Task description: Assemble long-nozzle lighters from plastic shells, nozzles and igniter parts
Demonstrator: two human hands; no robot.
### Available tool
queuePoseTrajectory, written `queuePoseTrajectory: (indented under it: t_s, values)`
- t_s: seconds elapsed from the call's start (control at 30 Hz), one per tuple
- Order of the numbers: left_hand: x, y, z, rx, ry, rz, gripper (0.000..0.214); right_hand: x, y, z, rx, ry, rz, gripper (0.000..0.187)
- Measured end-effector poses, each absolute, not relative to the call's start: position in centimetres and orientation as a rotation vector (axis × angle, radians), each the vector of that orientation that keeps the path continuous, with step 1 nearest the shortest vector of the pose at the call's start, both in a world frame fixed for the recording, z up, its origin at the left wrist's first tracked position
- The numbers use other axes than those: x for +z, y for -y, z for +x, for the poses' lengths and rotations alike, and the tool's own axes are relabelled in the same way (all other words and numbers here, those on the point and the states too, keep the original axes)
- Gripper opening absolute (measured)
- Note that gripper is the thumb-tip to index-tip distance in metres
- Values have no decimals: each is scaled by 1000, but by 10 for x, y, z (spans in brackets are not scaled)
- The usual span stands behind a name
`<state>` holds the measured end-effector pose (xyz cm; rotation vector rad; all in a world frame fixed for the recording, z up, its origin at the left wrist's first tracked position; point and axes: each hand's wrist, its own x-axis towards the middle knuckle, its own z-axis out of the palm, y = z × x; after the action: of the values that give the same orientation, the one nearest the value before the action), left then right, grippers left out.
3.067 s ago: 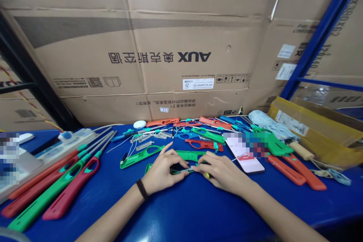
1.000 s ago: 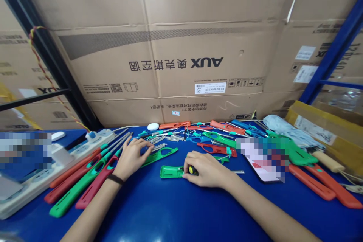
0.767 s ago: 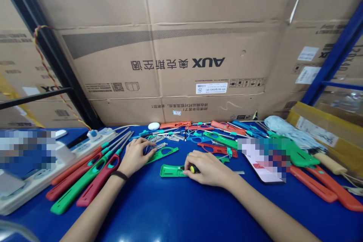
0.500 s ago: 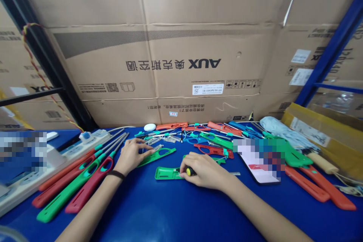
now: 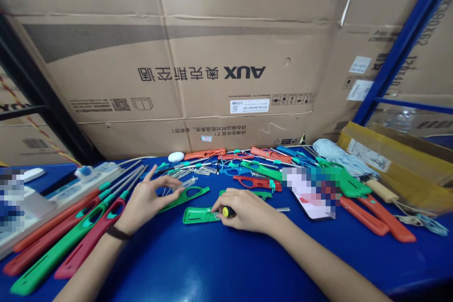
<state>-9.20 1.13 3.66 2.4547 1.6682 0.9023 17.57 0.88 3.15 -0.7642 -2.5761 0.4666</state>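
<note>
My left hand (image 5: 143,204) pinches a small clear plastic piece (image 5: 188,183), probably a lighter's fuel tank, between thumb and fingers. Just below it lies a green lighter shell half (image 5: 193,193) with a finger loop. My right hand (image 5: 247,211) is closed around a screwdriver (image 5: 228,211) with a black and yellow handle; its metal shaft sticks out on the far side of the hand. The fingertips also rest at a second green shell half (image 5: 198,215), lying open side up on the blue table. Parts inside that shell's right end are hidden by my fingers.
Assembled long lighters (image 5: 67,240) lean by a white power strip (image 5: 63,198) at left. Loose clear tanks (image 5: 207,170), a red shell (image 5: 260,183) and rods lie behind. To the right are a phone (image 5: 313,198), orange lighters (image 5: 366,216), an umbrella (image 5: 343,158) and a carton (image 5: 382,160).
My left hand has lifted the clear piece off the area by the green shell, its fingers now pinched on it. My right hand keeps the screwdriver; the view has shifted right.
</note>
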Motion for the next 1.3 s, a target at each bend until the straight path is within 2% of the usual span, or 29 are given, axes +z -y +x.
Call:
queuePoseTrajectory:
  t_s: [0.33,0.77,1.3]
  values:
    - [33,0,-74,725,-1284,2170,22,25,-12,175,427,2411,-903,5]
    - [38,6,-67,788,-1204,2217,14,24,-14,177,454,2468,-890,6]
    - [41,9,-64,769,-1194,2263,15,26,-13,178,453,2464,-910,7]
